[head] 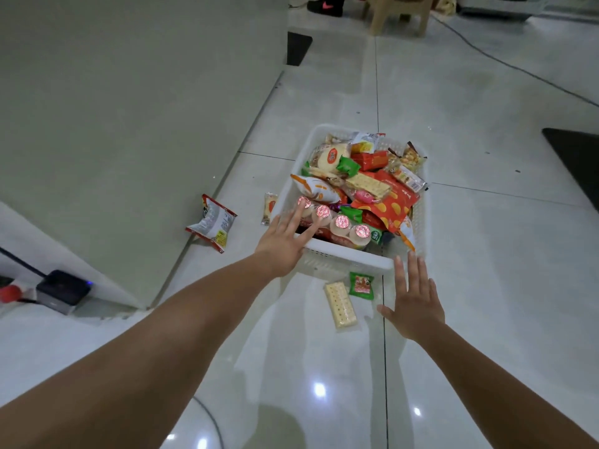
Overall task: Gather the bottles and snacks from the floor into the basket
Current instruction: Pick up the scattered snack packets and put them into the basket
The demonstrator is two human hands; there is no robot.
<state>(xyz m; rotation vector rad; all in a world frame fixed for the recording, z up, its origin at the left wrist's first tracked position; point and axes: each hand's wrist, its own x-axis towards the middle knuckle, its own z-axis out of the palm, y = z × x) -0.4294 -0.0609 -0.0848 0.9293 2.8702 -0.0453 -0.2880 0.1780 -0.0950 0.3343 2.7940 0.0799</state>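
A white plastic basket (343, 254) stands on the tiled floor, heaped with snack packets. A row of small drink bottles with pink foil lids (342, 222) lies along its near side. My left hand (285, 238) is flat and open over the basket's near left corner, fingertips touching the bottles. My right hand (413, 299) hovers open just in front of the basket's near right corner, holding nothing. On the floor lie a cracker pack (340, 304), a green packet (361, 285), a grey and red bag (212, 223) and a small pale packet (269, 209).
A pale cabinet wall (129, 108) runs along the left. A black box with cables (61, 290) sits at its foot. A dark mat (577, 157) lies at right, a cable (505, 63) crosses the far floor, and a beige stool (400, 14) stands at the back.
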